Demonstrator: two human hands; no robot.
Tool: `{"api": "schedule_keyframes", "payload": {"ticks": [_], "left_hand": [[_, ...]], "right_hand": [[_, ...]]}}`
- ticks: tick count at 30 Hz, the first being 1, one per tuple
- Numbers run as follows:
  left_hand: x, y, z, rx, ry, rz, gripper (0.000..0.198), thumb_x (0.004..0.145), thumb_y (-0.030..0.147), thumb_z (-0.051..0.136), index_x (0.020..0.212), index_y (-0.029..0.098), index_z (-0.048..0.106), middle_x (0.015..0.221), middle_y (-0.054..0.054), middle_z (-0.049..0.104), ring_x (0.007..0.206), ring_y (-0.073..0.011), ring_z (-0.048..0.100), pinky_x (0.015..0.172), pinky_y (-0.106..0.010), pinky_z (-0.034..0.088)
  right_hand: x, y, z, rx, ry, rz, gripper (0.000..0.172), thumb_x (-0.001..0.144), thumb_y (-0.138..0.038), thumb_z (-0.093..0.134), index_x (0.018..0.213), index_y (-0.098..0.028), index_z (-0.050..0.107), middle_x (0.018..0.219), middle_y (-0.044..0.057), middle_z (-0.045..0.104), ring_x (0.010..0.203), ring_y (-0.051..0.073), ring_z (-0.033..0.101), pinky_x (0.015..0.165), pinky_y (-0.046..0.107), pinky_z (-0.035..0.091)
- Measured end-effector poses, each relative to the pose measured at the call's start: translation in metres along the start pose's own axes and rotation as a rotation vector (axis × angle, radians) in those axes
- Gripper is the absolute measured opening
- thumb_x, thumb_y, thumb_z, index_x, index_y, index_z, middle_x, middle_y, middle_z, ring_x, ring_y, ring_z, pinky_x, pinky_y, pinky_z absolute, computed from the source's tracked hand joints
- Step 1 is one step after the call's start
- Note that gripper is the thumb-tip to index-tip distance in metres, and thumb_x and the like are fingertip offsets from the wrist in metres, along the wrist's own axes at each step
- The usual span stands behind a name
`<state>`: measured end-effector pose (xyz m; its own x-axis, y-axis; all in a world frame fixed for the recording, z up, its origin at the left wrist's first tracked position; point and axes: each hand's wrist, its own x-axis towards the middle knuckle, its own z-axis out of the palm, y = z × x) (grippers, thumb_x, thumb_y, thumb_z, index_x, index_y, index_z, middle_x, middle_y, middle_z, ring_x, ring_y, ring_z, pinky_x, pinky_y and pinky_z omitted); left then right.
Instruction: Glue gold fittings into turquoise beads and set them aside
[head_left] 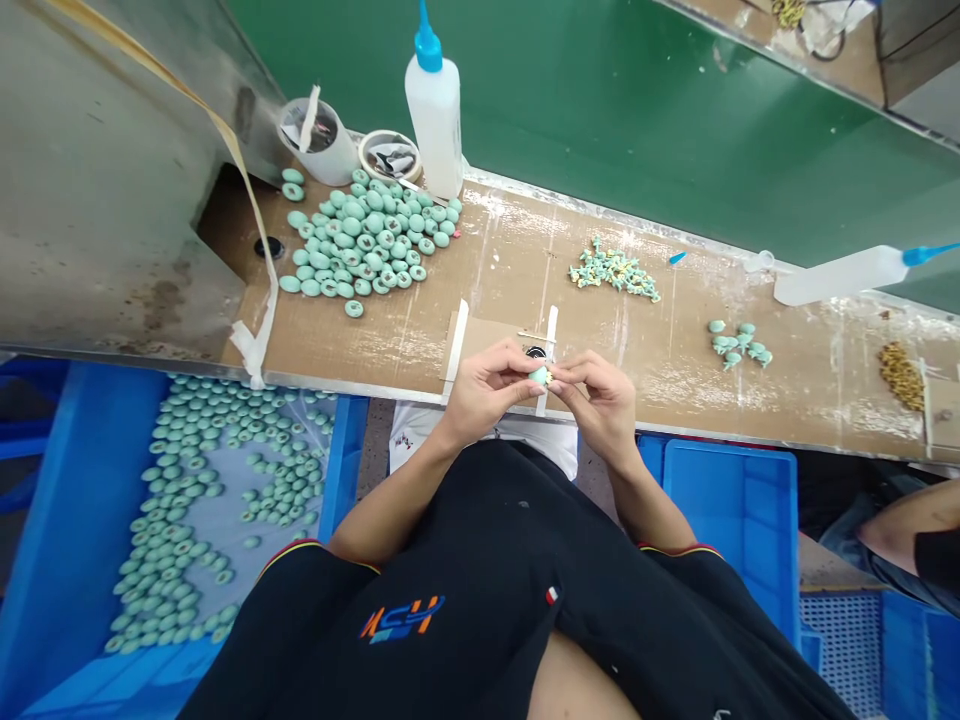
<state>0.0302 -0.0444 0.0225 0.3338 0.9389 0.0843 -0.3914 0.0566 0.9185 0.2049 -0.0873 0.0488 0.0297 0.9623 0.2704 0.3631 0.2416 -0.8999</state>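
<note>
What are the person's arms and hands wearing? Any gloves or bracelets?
No gloves: the left hand and right hand are bare. Both forearms are bare too, with no watch or bracelet to see. Above them are short black sleeves, edged in thin red and yellow stripes.

Brown cardboard, matt but scuffed with shiny whitish patches, covers the bench (510, 262); smooth, low-sheen mint pieces (352, 226) lie between ten and eleven o'clock. Stained, dull metal panel (112, 190) at ten, smooth green board (525, 60) at twelve, smooth blue plastic crate (52, 520) at eight. The black shirt (487, 560) at six is matt cloth.
</note>
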Motion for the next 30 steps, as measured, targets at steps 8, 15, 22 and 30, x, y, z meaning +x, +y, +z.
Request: {"api": "schedule_keyframes", "payload": {"ticks": [8,15,22,30], "left_hand": [[0.002,0.010,-0.004,0.109,-0.113,-0.060,0.025,0.073,0.039,0.095,0.077,0.019,0.080,0.077,0.000,0.063,0.068,-0.0117,0.061,0.063,-0.025,0.056],[0.001,0.006,-0.006,0.076,-0.125,-0.072,0.027,0.074,0.041,0.094,0.080,0.019,0.080,0.079,-0.001,0.064,0.071,-0.0127,0.065,0.065,-0.025,0.058],[-0.003,0.014,-0.006,-0.005,-0.041,-0.001,0.023,0.075,0.034,0.095,0.090,0.021,0.082,0.086,-0.003,0.069,0.080,-0.0134,0.071,0.070,-0.023,0.061],[-0.005,0.020,-0.005,0.089,-0.025,0.138,0.018,0.074,0.032,0.096,0.087,0.025,0.085,0.078,-0.003,0.072,0.071,-0.0130,0.069,0.066,-0.023,0.058]], "right_hand": [[-0.002,-0.001,-0.003,-0.051,-0.091,0.004,0.023,0.095,-0.037,0.077,0.075,-0.025,0.073,0.083,0.003,0.074,0.078,0.020,0.071,0.073,0.036,0.060],[-0.004,0.000,-0.001,-0.064,-0.051,-0.034,0.021,0.096,-0.037,0.076,0.079,-0.026,0.074,0.084,0.003,0.077,0.078,0.019,0.073,0.071,0.034,0.060],[-0.002,-0.005,0.009,0.061,0.010,0.023,0.016,0.094,-0.043,0.079,0.095,-0.027,0.077,0.099,0.006,0.079,0.093,0.022,0.076,0.082,0.039,0.064],[-0.004,-0.012,0.008,0.066,0.023,-0.066,0.009,0.095,-0.036,0.078,0.090,-0.029,0.080,0.092,0.004,0.078,0.084,0.020,0.075,0.077,0.038,0.064]]}}
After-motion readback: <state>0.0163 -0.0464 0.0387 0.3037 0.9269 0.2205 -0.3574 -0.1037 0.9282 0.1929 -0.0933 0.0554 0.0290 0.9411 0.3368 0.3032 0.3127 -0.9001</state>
